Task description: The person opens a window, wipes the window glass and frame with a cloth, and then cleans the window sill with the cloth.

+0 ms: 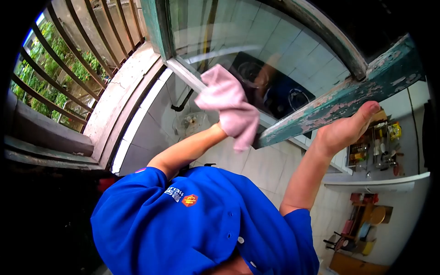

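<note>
A crumpled pink cloth [231, 98] is wrapped over my left hand [223, 130], covering its fingers. The cloth lies against the lower part of the window glass [220, 36], next to the white lower strip of the frame. My right hand [343, 130] grips the edge of the green window frame [316, 110], whose paint is peeling. Its thumb shows along the edge, while the other fingers are hidden behind the frame.
Through the glass, a black gas stove [275, 87] is visible. On the left, metal bars [68, 50] stand beyond a worn sill [121, 89]. Below hangs a clear plastic bag [190, 123]. A shelf with bottles and packets [376, 149] is at right.
</note>
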Demonstrator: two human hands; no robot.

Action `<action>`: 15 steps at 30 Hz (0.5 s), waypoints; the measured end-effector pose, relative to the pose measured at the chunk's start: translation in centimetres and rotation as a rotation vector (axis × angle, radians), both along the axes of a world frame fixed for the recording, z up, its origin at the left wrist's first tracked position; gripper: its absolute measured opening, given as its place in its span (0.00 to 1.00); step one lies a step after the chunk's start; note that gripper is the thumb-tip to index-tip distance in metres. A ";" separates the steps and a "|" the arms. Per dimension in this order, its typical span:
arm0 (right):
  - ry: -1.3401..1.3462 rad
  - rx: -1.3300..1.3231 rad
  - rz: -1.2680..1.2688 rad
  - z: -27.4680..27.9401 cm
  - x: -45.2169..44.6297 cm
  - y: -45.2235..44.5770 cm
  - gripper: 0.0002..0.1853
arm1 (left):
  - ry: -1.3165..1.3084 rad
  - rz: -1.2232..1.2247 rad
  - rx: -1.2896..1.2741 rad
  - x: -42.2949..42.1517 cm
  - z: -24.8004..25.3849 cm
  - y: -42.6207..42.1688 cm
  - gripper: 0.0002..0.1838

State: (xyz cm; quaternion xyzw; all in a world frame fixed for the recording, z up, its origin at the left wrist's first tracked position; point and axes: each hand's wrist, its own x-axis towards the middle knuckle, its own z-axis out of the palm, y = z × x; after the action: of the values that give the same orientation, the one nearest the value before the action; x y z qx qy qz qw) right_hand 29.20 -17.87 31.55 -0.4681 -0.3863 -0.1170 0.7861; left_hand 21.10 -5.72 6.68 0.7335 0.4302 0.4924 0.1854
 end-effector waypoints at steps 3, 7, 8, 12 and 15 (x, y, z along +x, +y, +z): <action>0.019 -0.010 -0.022 -0.1 0.2 0.2 0.41 | -0.053 0.002 -0.195 0.3 -1.0 -0.2 0.12; -0.005 -0.005 0.024 -0.1 0.4 0.1 0.43 | -0.097 -0.100 -0.380 -0.7 1.0 2.2 0.15; 0.015 -0.020 0.004 -0.2 0.4 0.0 0.44 | -0.107 -0.109 -0.379 -0.3 1.5 1.9 0.15; 0.019 -0.040 0.032 -0.5 0.5 -0.2 0.44 | -0.141 -0.017 -0.216 0.4 2.3 -2.1 0.19; 0.039 -0.050 0.020 -0.5 0.6 -0.1 0.44 | -0.190 0.059 -0.230 -0.9 2.9 -2.0 0.22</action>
State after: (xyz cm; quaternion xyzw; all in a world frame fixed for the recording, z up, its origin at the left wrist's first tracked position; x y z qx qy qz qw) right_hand 29.78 -17.93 31.03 -0.4858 -0.3785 -0.0905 0.7827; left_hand 20.23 -7.75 9.62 0.6445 0.4858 0.5124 0.2934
